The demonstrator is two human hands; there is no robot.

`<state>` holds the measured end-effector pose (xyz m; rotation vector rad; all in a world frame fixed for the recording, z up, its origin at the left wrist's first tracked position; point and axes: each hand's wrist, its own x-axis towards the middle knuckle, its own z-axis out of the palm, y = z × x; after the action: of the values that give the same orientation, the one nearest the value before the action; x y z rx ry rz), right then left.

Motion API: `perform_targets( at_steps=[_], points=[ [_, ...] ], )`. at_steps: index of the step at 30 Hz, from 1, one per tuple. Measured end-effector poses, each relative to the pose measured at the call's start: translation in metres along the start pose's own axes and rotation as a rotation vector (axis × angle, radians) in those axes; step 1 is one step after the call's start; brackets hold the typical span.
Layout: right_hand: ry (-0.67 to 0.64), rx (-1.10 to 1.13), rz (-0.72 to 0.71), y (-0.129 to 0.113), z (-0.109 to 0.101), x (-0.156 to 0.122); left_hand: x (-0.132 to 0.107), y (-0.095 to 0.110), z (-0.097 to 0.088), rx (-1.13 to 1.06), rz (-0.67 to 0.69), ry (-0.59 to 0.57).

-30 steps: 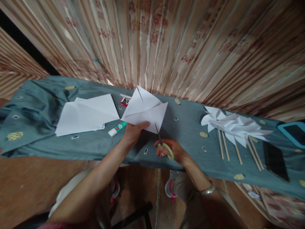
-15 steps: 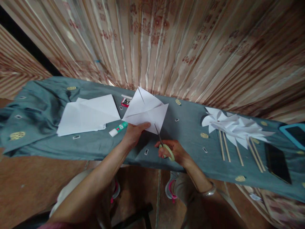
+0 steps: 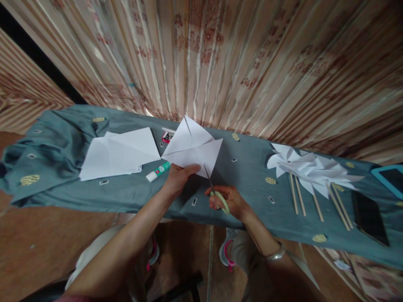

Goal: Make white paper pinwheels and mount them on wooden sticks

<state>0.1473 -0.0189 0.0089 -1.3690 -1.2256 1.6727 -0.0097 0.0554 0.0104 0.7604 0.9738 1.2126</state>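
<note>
A square sheet of white paper (image 3: 201, 151) is pinched at its near edge by my left hand (image 3: 179, 178), thumb on top. Slits run inward from its far and left corners. My right hand (image 3: 229, 200) holds scissors (image 3: 223, 203) with pale green handles; their blades lie at the sheet's near corner, pointing inward. Just left of the sheet lies a green and white glue stick (image 3: 158, 171). Behind it, partly covered by the sheet, is a small red and white box (image 3: 167, 136) with shiny metal bits inside.
A stack of white paper (image 3: 119, 153) lies on the left of the blue-grey cloth (image 3: 242, 167). On the right are several white paper pinwheels (image 3: 311, 167) on wooden sticks, a black phone (image 3: 370, 218) and a blue-edged device (image 3: 388, 178). A patterned curtain (image 3: 201, 63) hangs behind.
The view has shifted slightly. Both hands, the paper and the scissors keep nearly the same positions, with the blades still at the near corner.
</note>
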Motion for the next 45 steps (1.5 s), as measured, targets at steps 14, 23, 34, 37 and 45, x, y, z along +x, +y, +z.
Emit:
perform_targets(
  at_steps=[14,23,34,37,45],
  points=[
    [0.013,0.053,0.011,-0.0003,0.0051,0.0009,-0.0016,0.0023,-0.0052,0.031,-0.003,-0.011],
    [0.015,0.059,0.020,0.0009,0.0046,0.0011,-0.0018,0.0022,-0.0060,0.009,0.018,-0.036],
    [0.054,0.114,0.061,-0.0005,0.0077,0.0023,-0.0013,0.0030,-0.0066,0.015,-0.012,-0.004],
    [0.039,0.108,0.053,0.0021,0.0063,0.0032,-0.0009,0.0026,-0.0076,0.020,-0.021,-0.015],
    [0.023,0.086,0.009,0.0059,0.0053,0.0040,-0.0020,0.0041,-0.0072,0.014,-0.021,-0.015]
  ],
)
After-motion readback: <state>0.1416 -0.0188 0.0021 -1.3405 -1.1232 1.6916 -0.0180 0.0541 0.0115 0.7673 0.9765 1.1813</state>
